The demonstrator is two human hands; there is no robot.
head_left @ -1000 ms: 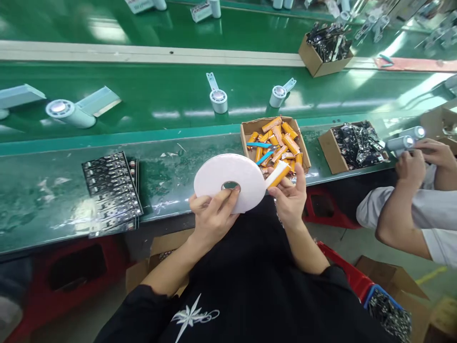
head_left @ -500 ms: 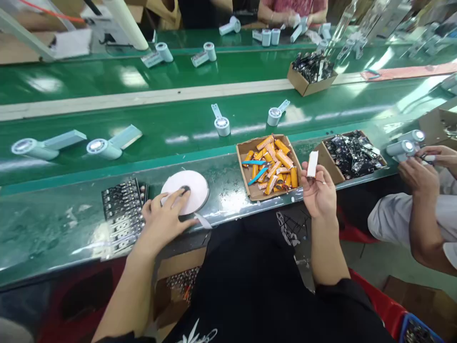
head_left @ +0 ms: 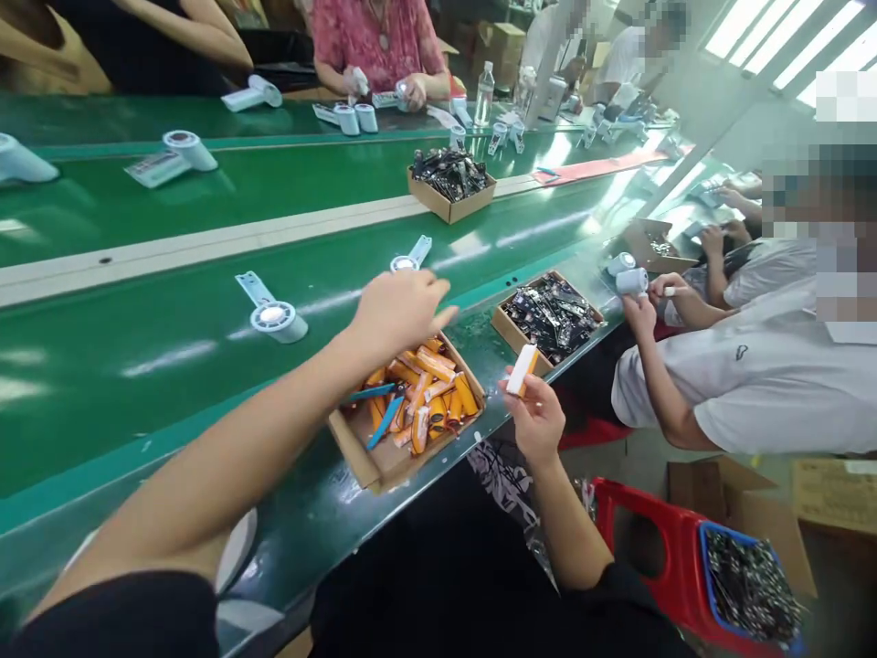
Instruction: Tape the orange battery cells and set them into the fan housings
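My left hand (head_left: 401, 311) reaches across the cardboard box (head_left: 356, 452) of orange batteries (head_left: 438, 388), its fingers stretched out and nothing seen in them. Just beyond it, a light blue handheld fan body (head_left: 411, 254) stands on the green belt, partly hidden by the hand. My right hand (head_left: 538, 416) pinches an orange battery (head_left: 523, 370) with a white tape strip along its upper side, in front of the table edge. Blue-handled cutters (head_left: 385, 420) lie on the batteries. Behind my left forearm, the white tape roll (head_left: 237, 548) shows only in part.
A box of black circuit boards (head_left: 552, 315) stands right of the batteries; another box of dark parts (head_left: 452, 183) sits on the belt divider. A second fan body (head_left: 278, 320) stands on the belt. At right, a co-worker's hands (head_left: 644, 311) work close by. A red stool (head_left: 658, 539) is below.
My left hand set the tape roll down on the table, then moved right and forward over the battery box. My right hand keeps the taped battery. The view has turned right.
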